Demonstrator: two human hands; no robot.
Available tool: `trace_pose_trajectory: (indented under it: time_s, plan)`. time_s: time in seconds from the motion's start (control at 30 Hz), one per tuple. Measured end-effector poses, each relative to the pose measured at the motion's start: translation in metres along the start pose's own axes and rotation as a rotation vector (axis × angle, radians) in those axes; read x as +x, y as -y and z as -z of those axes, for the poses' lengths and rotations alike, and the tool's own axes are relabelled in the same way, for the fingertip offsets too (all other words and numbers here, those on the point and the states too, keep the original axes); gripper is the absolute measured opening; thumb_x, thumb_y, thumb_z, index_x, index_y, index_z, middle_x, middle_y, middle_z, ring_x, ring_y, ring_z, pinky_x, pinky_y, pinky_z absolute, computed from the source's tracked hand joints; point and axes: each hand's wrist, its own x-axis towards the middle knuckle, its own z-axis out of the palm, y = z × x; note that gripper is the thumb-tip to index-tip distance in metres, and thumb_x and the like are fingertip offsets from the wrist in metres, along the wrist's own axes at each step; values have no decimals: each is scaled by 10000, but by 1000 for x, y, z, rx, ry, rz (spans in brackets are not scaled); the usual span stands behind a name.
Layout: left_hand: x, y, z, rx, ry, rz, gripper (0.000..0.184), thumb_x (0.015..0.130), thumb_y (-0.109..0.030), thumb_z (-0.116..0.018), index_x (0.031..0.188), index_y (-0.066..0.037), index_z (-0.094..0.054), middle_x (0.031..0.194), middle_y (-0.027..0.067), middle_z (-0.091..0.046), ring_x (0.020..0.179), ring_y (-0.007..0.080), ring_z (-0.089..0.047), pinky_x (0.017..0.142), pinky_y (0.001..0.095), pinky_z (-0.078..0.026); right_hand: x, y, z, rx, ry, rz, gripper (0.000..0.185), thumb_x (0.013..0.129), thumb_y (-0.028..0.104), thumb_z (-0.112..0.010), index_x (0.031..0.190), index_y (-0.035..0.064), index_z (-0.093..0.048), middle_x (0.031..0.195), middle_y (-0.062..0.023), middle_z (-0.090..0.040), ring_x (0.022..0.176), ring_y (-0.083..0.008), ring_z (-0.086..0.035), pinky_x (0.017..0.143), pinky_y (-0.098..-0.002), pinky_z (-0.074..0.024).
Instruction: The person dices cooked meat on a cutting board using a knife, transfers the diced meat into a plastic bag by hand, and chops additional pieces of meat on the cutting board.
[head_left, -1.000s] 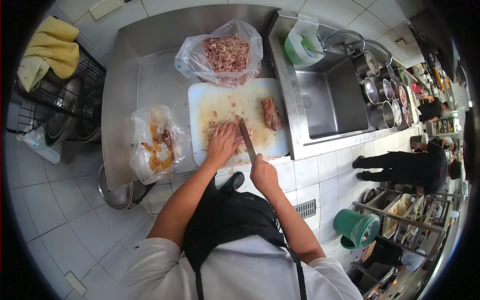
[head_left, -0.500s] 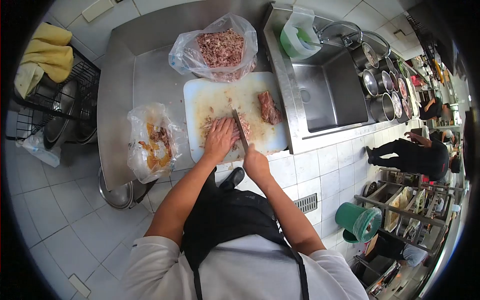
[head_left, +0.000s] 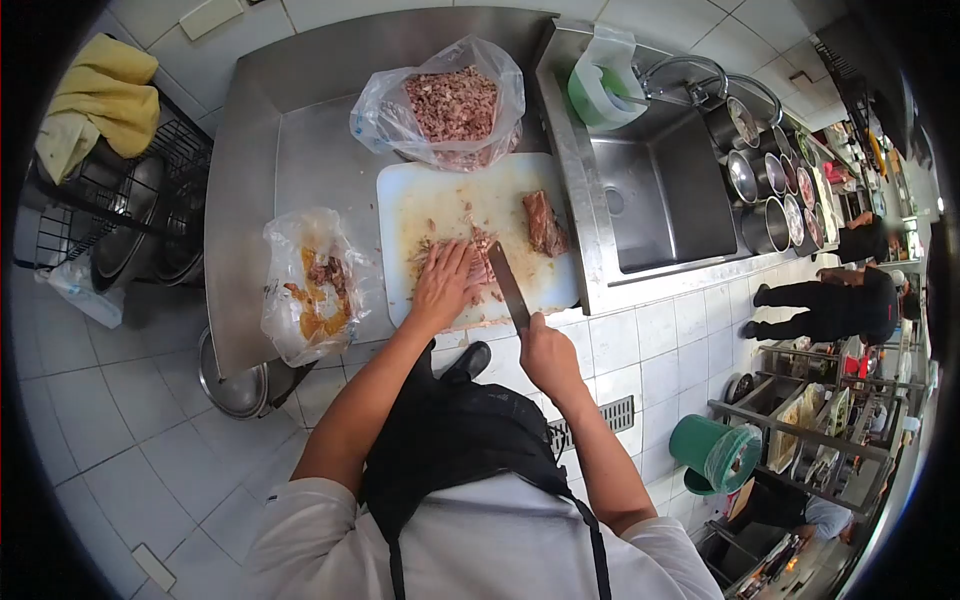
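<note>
My right hand (head_left: pixel 549 357) is closed around the handle of a knife (head_left: pixel 508 284), its broad dark blade pointing up and left over the cutting board (head_left: pixel 405 190). Just left of the blade lies partly chopped meat (head_left: pixel 482 262). My left hand (head_left: pixel 442 285) presses on this meat with its fingers reaching over it, hiding part of it. A larger uncut piece of meat (head_left: pixel 543 224) rests at the board's right side. Small scraps are scattered around the fingers. Behind the board stands a clear plastic bag of chopped meat (head_left: pixel 450 105).
Left of the board is a plastic bag with yellowish fat and meat bits (head_left: pixel 322 300). A sink (head_left: pixel 660 190) with a faucet adjoins on the right, a green container (head_left: pixel 603 95) at its corner. Metal pots (head_left: pixel 765 225) stand beyond. Other people (head_left: pixel 840 305) are farther right, near a green bin (head_left: pixel 712 450).
My right hand has drawn the knife to the right, away from my left fingers. My left hand stays on the meat. The view has shifted slightly.
</note>
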Motion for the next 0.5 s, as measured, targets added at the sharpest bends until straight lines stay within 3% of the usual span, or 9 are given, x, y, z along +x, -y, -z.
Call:
trace_pose_trajectory:
  time_s: [0.5]
  plan:
    - [2,7,-17,56,-70,-43,675,909,-309,-731,1457,37,-539,1499,165,-558,1437,315,-475,1260,507,-291,25,5,-48,-2,-12,-17,101,935,59,-567,942,-16,-499,727,-276,-691,636,-443,-713,560,-519,-582]
